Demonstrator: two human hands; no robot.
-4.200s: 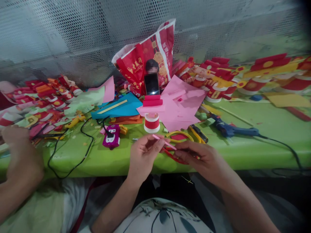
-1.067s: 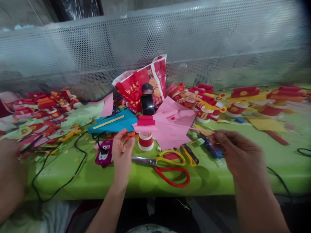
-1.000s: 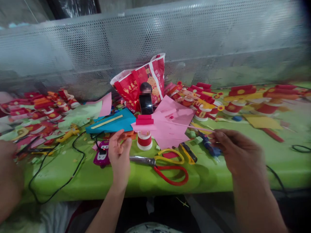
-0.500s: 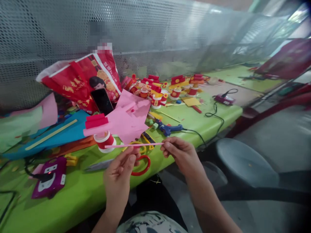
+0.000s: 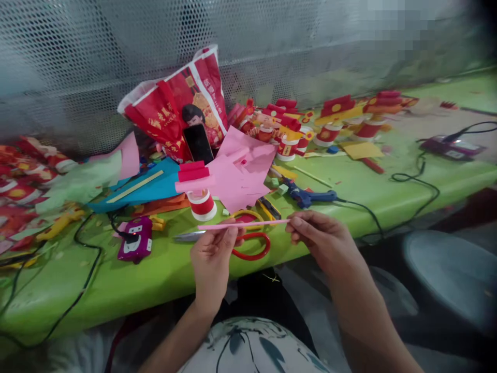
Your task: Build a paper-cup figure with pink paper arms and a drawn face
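Pink strip point(image 5: 248, 224), thin and straight, held in the air between both hands, near and above the front edge of the green surface point(image 5: 166, 282); runs almost level, right end slightly higher. Right hand point(image 5: 320, 235): thumb and fingers pinching the strip's right end, the strip pointing away from that hand toward the left one. Left hand point(image 5: 213, 256): thumb and fingertips pressed together on the strip left of its middle, a free end sticking out past the fingers. Hands apart, a bare stretch of strip between them. Behind and below the strip, scissors point(image 5: 267, 246) lie near the front edge: red handle loop toward that edge, yellow loop farther back, silver blades pointing left, partly hidden by the left hand. Beyond the left hand, a red and white cup point(image 5: 203, 208) stands upright, dark pink rolls point(image 5: 193, 171) above it. Behind the cup, pink sheets point(image 5: 248, 176) overlap, reaching back toward a phone point(image 5: 199, 143) propped against a red bag point(image 5: 171, 111) at the back edge. Yellow and black cutter point(image 5: 271, 208) at the sheets' front corner; blue glue gun point(image 5: 310, 197) beyond the right hand. Purple socket block point(image 5: 135, 242) left of the left hand, toward the front edge, black plug in it.
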